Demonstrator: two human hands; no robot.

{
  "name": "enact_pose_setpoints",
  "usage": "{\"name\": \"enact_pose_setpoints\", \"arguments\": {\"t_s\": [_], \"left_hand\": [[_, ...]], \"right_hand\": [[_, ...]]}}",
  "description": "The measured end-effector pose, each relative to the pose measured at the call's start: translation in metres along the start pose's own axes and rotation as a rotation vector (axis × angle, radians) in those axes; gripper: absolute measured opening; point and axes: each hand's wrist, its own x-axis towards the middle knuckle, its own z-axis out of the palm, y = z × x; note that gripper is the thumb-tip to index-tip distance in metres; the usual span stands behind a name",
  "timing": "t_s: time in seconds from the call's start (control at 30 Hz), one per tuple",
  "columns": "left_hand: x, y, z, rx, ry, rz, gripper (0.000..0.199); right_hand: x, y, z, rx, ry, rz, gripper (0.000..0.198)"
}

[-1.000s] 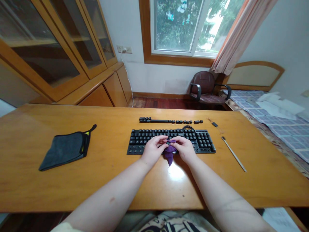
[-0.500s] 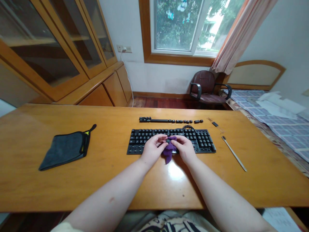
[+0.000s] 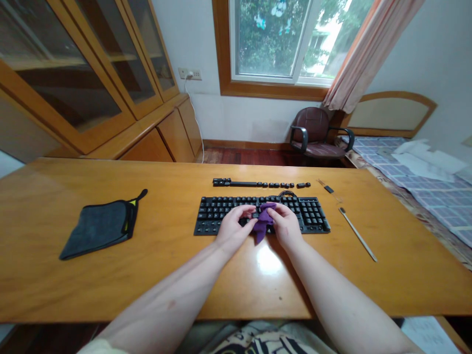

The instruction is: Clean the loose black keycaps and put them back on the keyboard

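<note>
Cloth (image 3: 262,225), purple, one: centre of the frame, bunched over the near edge of the keyboard; long axis upright with a slight slant, from a gathered top at upper right to a loose tail pointing to the lower edge. Right hand (image 3: 287,228), centre right: thumb and fingers pinched on the cloth's upper part, probably to keep the fabric bunched and under control at the tips while the tail hangs free. Left hand (image 3: 234,228), centre left: fingers curled, thumb opposite and near the cloth; whether a small dark piece sits between the tips cannot be told against the keys behind. Keyboard (image 3: 315,216), black, one: below both hands, long axis level across the frame, number pad at the right end, near edge to the bottom; cable (image 3: 288,193) coiled behind it. Caps (image 3: 264,185), black, loose: upper centre, one row parallel to the keyboard, a long bar among them; likely lined up so to keep their order. Puller (image 3: 328,189), dark with thin wire loops: right of the row, slanting from upper left to lower right. Brush (image 3: 357,234): right, same slant, dark head upper left; presumably laid aside within reach. Pouch (image 3: 100,227), grey: left of frame, flat on the desk (image 3: 165,285), well apart from the hands.
</note>
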Motion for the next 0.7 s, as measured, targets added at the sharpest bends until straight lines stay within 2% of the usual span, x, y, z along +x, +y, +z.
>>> {"name": "enact_pose_setpoints", "arguments": {"t_s": [0.1, 0.23, 0.37, 0.5, 0.57, 0.7], "left_hand": [[-0.0017, -0.0019, 0.0002, 0.051, 0.029, 0.028, 0.030], [-0.0036, 0.0011, -0.0016, 0.121, -0.018, 0.060, 0.034], [-0.0037, 0.0065, -0.0035, 0.208, -0.058, 0.065, 0.035], [-0.0023, 0.0075, -0.0048, 0.266, -0.030, 0.060, 0.035], [-0.0020, 0.0070, -0.0052, 0.285, -0.019, 0.056, 0.037], [-0.0034, 0.0065, -0.0046, 0.311, -0.071, 0.062, 0.038]], "right_hand": [[-0.0008, 0.0011, 0.0003, 0.043, -0.088, 0.060, 0.030], [-0.0047, -0.0013, 0.0042, 0.005, -0.234, 0.077, 0.037], [-0.0060, -0.0019, 0.0055, -0.060, -0.250, 0.049, 0.038], [-0.0072, -0.0036, 0.0064, -0.121, -0.181, -0.016, 0.037], [-0.0079, -0.0043, 0.0076, -0.068, -0.182, 0.012, 0.041], [-0.0078, -0.0003, 0.0074, 0.014, -0.272, 0.140, 0.050]]}}
